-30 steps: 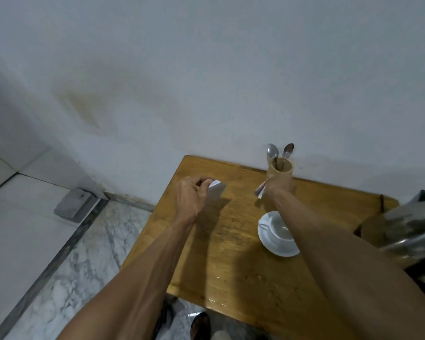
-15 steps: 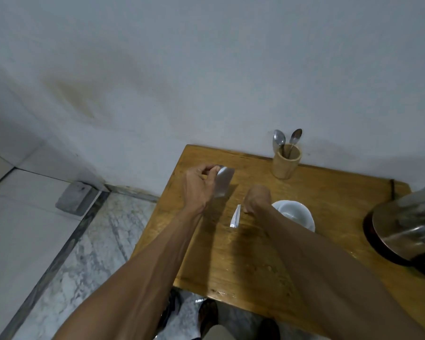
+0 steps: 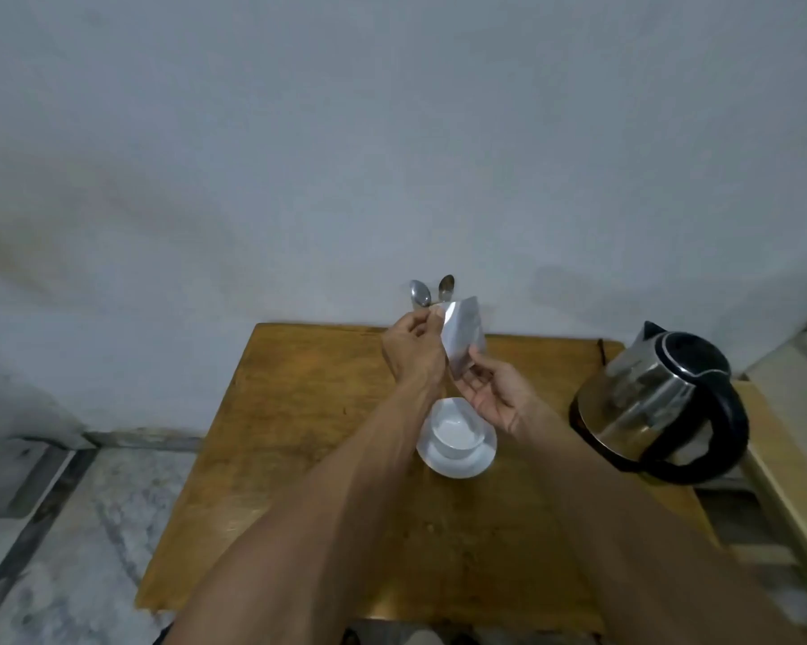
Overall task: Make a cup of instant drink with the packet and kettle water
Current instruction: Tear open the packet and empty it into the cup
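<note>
Head view: both hands' fingers [image 3: 477, 359] pinch packet [image 3: 462, 335] above cup [image 3: 455, 434].

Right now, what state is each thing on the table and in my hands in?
Packet: held up above the cup by both hands; whether it is open, cannot tell.
Left hand: pinching the packet's top.
Right hand: holding its lower end.
Cup: upright on saucer, empty.
Kettle: lid shut, on table.
Spoons: standing, bowls up.
</note>
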